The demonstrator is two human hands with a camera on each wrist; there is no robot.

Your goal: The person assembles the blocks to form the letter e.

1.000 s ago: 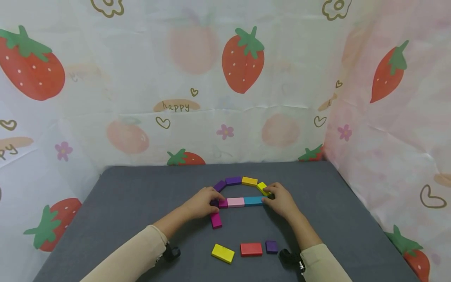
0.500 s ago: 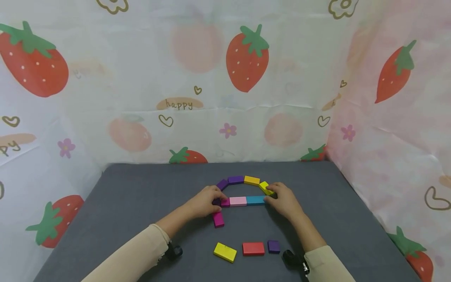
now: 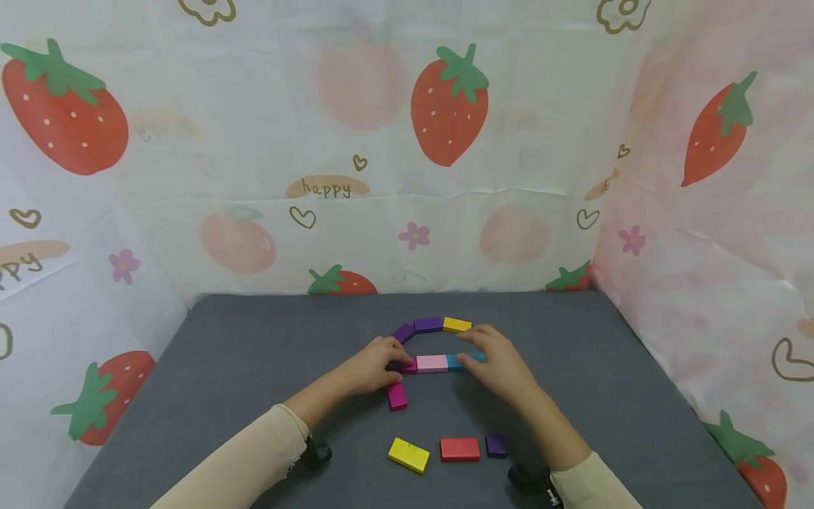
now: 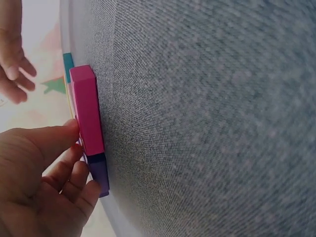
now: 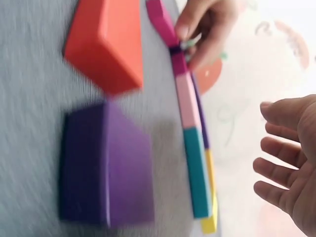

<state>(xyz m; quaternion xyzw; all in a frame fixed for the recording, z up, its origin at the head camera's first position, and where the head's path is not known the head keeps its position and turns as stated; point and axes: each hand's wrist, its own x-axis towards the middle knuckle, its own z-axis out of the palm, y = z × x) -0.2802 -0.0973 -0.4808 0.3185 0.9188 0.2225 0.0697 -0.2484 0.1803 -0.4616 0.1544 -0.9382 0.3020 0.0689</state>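
My left hand (image 3: 371,365) is at the left corner of an outline of flat coloured blocks. Its thumb and curled fingers hold a dark purple block (image 3: 394,366) there, largely hidden by the hand. A magenta block (image 4: 88,111) runs forward from that corner by the thumb, and a smaller magenta block (image 3: 410,365) lies by the index finger. My right hand (image 5: 296,158) hangs above the row's right end, fingers spread and holding nothing. Beneath it lie a blue block (image 5: 196,170), joined to a pink block (image 3: 432,363), and a yellow block (image 5: 209,224).
Behind the row, purple blocks (image 3: 428,324) and an orange-yellow block (image 3: 457,324) form an arc. Nearer me lie a loose yellow block (image 3: 409,455), a red block (image 3: 460,449) and a small purple block (image 3: 497,446) on the grey cloth (image 3: 267,339). A strawberry-print curtain (image 3: 356,106) stands behind.
My right hand has let go of the bright yellow block at the arc's right end and moved up and slightly left. My left hand stays in place on the blocks.
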